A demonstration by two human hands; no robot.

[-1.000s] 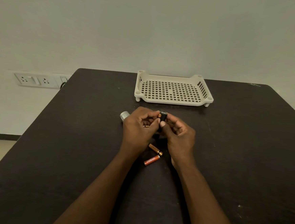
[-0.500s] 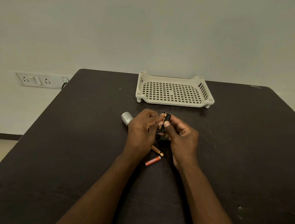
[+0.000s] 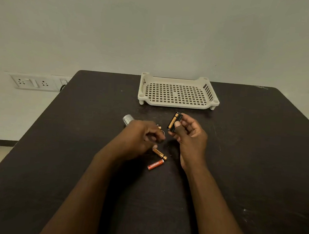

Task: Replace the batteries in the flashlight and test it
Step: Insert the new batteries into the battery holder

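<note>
Your right hand (image 3: pixel 189 136) held black battery holder (image 3: pixel 175 122) above dark table (image 3: pixel 257 162), thumb and fingers pinching low end. Holder stood nearly upright, top leaning right and away from you, one gold battery (image 3: pixel 173 121) sitting along its length. Your left hand (image 3: pixel 139 136) hung low, fingers curled; could not tell if they held anything. Silver flashlight (image 3: pixel 127 119) peeked out behind it. Loose gold battery (image 3: pixel 159 153) and red battery (image 3: pixel 155 164) lay slanted near your hands.
</note>
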